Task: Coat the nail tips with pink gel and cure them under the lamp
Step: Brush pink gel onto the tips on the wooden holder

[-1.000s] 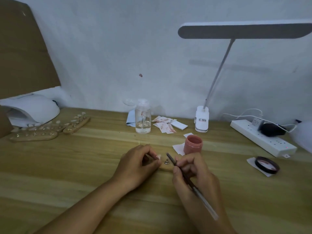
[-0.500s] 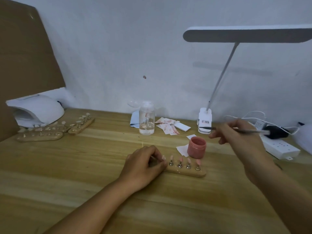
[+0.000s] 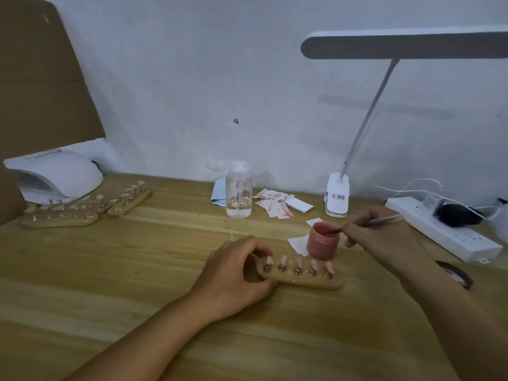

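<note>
Clear bottle (image 3: 238,193), power strip (image 3: 439,232)

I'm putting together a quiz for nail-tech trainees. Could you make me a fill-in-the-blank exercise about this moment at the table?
1. The right hand holds a brush whose tip dips into the open pink ____.
2. The left hand grips one end of a wooden holder that carries ____ nail tips.
3. The white curing lamp sits at the far ____ end of the table, beside the other holders.

Missing words: jar; five; left.
</note>
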Action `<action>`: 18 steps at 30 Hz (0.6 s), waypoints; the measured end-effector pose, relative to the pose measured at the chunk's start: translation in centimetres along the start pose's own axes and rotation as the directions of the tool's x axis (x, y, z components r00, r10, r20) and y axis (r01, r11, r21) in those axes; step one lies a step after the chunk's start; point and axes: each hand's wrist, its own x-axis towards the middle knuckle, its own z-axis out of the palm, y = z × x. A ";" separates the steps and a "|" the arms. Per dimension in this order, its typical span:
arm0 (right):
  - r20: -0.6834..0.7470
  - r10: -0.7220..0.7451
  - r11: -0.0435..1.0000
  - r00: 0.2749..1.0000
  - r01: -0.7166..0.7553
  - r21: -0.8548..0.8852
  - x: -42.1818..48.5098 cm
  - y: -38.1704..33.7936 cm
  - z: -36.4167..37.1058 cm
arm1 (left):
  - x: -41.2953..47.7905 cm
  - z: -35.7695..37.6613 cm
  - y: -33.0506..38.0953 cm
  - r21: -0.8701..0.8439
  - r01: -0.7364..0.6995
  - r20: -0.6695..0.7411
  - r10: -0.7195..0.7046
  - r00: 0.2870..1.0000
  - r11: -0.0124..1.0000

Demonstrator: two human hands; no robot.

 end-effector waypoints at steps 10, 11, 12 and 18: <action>0.020 -0.009 0.994 1.000 0.011 -0.105 0.0 0.4 1.3 | -0.3 -0.1 0.5 0.050 -0.115 -0.056 0.118 0.991 0.992; -0.007 -0.022 0.995 1.000 0.022 -0.094 -0.2 0.0 1.0 | -0.3 -0.1 0.6 0.062 -0.125 -0.058 0.128 0.990 0.990; -0.050 -0.044 0.997 0.998 0.041 -0.066 -0.5 -0.5 0.7 | -0.4 -0.2 0.7 0.075 -0.137 -0.060 0.142 0.988 0.988; -0.179 -0.262 0.913 0.948 0.304 0.272 -6.3 -3.1 1.0 | -0.6 -0.3 1.1 0.120 -0.175 -0.065 0.184 0.981 0.977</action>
